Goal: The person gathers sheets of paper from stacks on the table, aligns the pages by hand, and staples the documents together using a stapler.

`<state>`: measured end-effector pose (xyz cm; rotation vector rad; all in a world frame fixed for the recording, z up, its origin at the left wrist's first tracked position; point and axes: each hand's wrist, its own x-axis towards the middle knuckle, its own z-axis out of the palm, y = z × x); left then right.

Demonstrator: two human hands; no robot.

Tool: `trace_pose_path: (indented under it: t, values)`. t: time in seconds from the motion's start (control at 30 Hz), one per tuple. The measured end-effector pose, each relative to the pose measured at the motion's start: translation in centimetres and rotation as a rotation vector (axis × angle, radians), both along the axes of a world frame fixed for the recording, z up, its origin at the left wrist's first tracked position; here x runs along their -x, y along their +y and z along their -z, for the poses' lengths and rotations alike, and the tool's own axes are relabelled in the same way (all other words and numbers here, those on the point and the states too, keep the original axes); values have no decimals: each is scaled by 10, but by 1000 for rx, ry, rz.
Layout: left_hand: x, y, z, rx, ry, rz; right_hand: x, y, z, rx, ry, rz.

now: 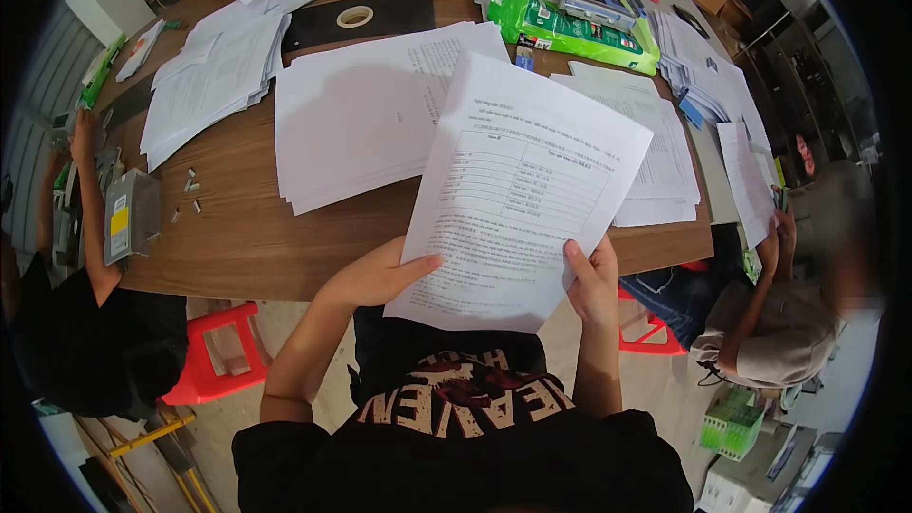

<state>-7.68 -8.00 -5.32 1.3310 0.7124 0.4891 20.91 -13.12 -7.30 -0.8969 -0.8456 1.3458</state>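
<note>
A printed sheet of paper (pixel 518 199), with a table in its upper half and lines of text below, is held up in front of me, tilted, over the table's near edge. My left hand (pixel 397 271) grips its lower left edge, thumb on the front and fingers hidden behind. At the right edge, my right hand (pixel 594 280) pinches it the same way. Whether it is one sheet or several, I cannot tell. Behind it lies a large paper stack (pixel 351 123); another paper stack (pixel 655 157) sits to the right.
Papers (pixel 214 66) cover the left of the wooden table (pixel 228 237). A tape roll (pixel 355 16) lies on a black board. A green pack (pixel 570 28) stands at the back. People sit on both sides; red stools (pixel 218 351) flank me. A metal box (pixel 131 214) is at left.
</note>
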Motion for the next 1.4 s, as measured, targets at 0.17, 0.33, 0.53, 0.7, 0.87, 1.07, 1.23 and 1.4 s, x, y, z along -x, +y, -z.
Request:
trace_pose_path:
  t: [0.17,0.33,0.53,0.7,0.87,1.07,1.23,1.4]
  values:
    - [2,3,1,-29,16,145,-21,11,-27,-42,-371,75]
    - [32,39,-4,28,-619,313,-61,38,-113,-153,-894,-196]
    - [26,50,-73,-197,-107,197,-40,84,-176,-437,-1381,-632]
    - [13,37,-63,-332,280,-102,-26,87,-183,-526,-1381,-683]
    - [29,22,-52,-412,63,-306,-84,79,-121,-632,-933,-219]
    - [46,23,-35,-282,-20,-452,-84,61,-4,-185,-41,-288]
    - [34,14,-24,-384,-6,-583,-43,42,-20,-25,-411,-90]
    - [18,-19,-19,-544,121,-669,-15,20,-61,-250,-654,144]
